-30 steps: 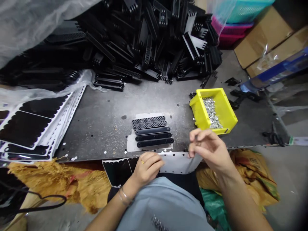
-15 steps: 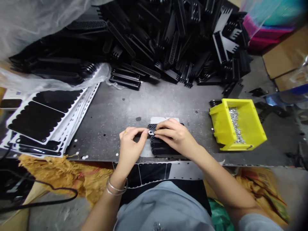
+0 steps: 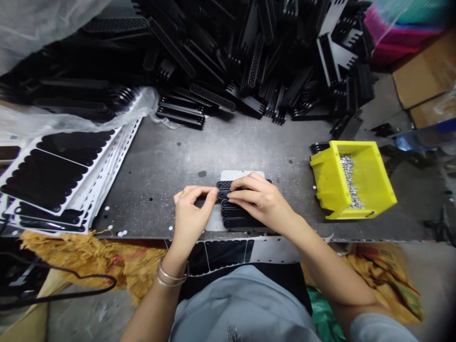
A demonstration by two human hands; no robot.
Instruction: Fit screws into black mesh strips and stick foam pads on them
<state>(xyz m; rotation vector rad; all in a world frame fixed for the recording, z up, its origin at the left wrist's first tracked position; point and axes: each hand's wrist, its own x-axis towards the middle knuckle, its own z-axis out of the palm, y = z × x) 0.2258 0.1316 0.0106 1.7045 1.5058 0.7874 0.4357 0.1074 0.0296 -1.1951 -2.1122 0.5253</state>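
Note:
A row of black plastic bars point(image 3: 237, 222) with rounded ends lies side by side on a pale sheet point(image 3: 215, 224). The thumb and forefinger of my left hand point(image 3: 192, 206) are pinched at the left end of a black strip point(image 3: 223, 194) with a small hole, near the top of the row. My right hand point(image 3: 261, 197) lies across the bars, its fingers bunched and its fingertips pressing on the same strip. Above that strip shows a bar with a honeycomb pattern point(image 3: 224, 184). The right part of the row is hidden under my right hand.
A yellow bin point(image 3: 377, 175) of small silver metal parts point(image 3: 349, 183) stands to the right. Sheets with black scalloped panels point(image 3: 46, 175) are stacked left. Many black bars point(image 3: 213, 52) are heaped at the back. Another panel sheet point(image 3: 226, 256) hangs by the table's front edge.
The shiny silver look at the strip's left end is gone; the end now shows dark with its hole. Both hands stay nearly in place while the view shifts slightly.

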